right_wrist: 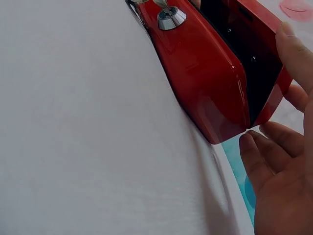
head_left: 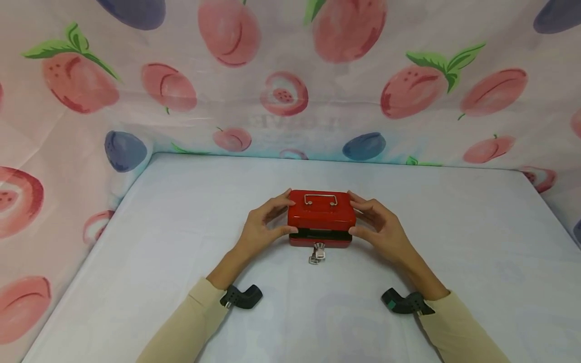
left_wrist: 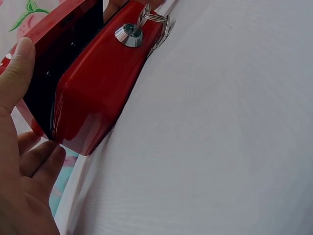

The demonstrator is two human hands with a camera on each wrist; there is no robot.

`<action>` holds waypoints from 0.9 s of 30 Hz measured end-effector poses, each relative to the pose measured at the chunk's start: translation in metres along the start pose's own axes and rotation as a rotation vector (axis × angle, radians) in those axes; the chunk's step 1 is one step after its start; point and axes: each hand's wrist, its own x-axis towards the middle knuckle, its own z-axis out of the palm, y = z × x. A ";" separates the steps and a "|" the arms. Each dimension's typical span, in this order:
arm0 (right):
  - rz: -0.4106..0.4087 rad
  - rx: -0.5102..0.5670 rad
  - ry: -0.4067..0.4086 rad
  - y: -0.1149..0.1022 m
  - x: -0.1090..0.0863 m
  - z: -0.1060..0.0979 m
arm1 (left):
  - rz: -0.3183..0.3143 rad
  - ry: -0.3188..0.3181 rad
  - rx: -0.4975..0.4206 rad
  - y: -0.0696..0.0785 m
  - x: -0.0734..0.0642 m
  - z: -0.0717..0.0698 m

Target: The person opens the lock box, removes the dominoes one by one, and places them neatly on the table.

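A red metal cash box (head_left: pixel 321 243) stands on the white-covered table, its lid (head_left: pixel 321 218) tilted partly up so a dark gap shows along the front. My left hand (head_left: pixel 263 224) holds the lid's left end, thumb on the front edge and fingers along the side. At the opposite end my right hand (head_left: pixel 381 226) holds the lid the same way. In the left wrist view a key sits in the round silver lock (left_wrist: pixel 129 35), and more keys (left_wrist: pixel 160 34) hang from its ring. A folding wire handle (head_left: pixel 320 196) lies on top of the lid.
White cloth covers the table (head_left: pixel 181 201). Behind and to the left hangs a fruit-print curtain (head_left: pixel 336 101). Black wrist mounts (head_left: pixel 242 297) sit at both sleeve cuffs, close above the cloth.
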 end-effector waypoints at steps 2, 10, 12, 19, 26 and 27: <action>-0.010 -0.004 0.007 0.000 0.000 0.000 | 0.009 -0.004 -0.013 0.000 0.000 0.000; -0.117 0.034 0.021 0.003 0.001 0.001 | 0.058 -0.024 -0.082 0.000 -0.001 0.000; -0.142 0.051 0.024 0.003 0.001 0.001 | 0.062 -0.031 -0.086 -0.001 -0.001 0.000; -0.130 0.020 0.041 0.002 -0.001 0.003 | 0.088 -0.055 -0.051 -0.007 -0.002 0.001; -0.136 -0.011 0.033 -0.004 0.000 0.004 | 0.123 -0.040 0.074 -0.020 -0.002 0.001; -0.135 -0.017 0.026 -0.004 0.001 0.004 | 0.119 -0.037 0.088 -0.014 -0.001 0.001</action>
